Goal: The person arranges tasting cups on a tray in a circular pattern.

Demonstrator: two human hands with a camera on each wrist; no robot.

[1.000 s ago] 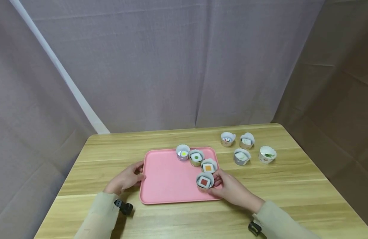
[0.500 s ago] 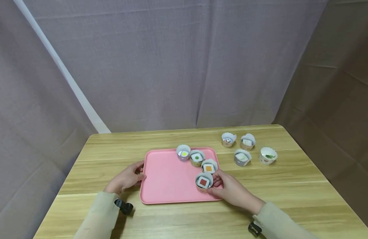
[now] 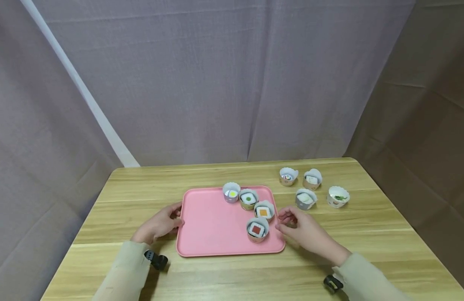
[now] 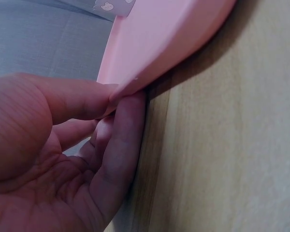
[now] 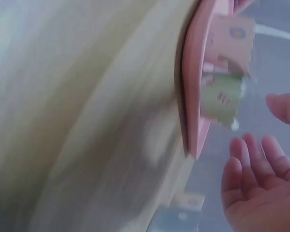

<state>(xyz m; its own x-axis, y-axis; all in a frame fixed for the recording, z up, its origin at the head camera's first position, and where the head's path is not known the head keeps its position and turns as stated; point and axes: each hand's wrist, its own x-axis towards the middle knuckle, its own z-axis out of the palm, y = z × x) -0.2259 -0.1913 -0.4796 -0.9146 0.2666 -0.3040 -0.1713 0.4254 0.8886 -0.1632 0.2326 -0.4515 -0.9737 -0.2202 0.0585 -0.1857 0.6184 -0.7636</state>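
Observation:
A pink tray [image 3: 213, 234] lies on the table, and my left hand [image 3: 158, 223] pinches its left rim between thumb and fingers, as the left wrist view shows closely. On the tray's right side stand paper cups: one with a red-centred sushi piece [image 3: 256, 230], one with an orange-centred piece [image 3: 263, 212], one with a green-dotted piece [image 3: 248, 198], and one with a white-and-yellow piece [image 3: 231, 193]. My right hand [image 3: 305, 232] is just off the tray's right edge, beside the red-centred cup, holding nothing. Its fingers are loosely bent and apart from the cups in the right wrist view.
Right of the tray on the wooden table [image 3: 330, 251] stand more filled paper cups: one with a small colourful piece [image 3: 287, 176], two with whitish pieces, the nearer one [image 3: 305, 198] grey, and one with green contents [image 3: 338, 196]. A grey curtain [image 3: 187, 83] hangs behind the table.
My right hand has let go of the red-centred cup and drawn back to the right, after the cup shifted slightly left. My left hand has stayed on the tray's rim.

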